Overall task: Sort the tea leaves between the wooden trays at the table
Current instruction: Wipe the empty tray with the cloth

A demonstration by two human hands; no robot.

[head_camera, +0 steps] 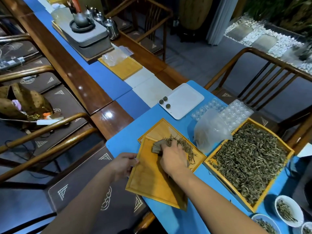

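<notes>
Two bare forearms reach in from the bottom edge, over a blue-covered bench (128,142) lined with wooden chairs. At left, the left hand (124,163) grips the near tray (150,179) by its left rim, fingers curled over the edge and thumb on top, holding it tilted so its far end overlaps a second tray (162,129) lying flat on the bench. Just right of that, the right hand (173,157) works at the raised far end, fingers bent and closed around a dark flat scraper (157,147), though motion blur makes the exact hold hard to read. Beyond the scraper, a small heap of tea leaves (182,144) lies in the second tray, while the tilted tray looks swept nearly bare. Further right, behind a crumpled plastic bag (209,130), a big tray (249,159) sits heaped with unsorted leaves, and white bowls (288,211) of leaves stand at the near right corner. Behind, a white tray (185,100) carries three small dark balls.

Judged from the tilt, the risk is spillage: a sweep too brisk, or a slip of the one-handed grip, could send the light, dry leaves over the low rim onto the blue cover, or drop the tray onto the heap.
</notes>
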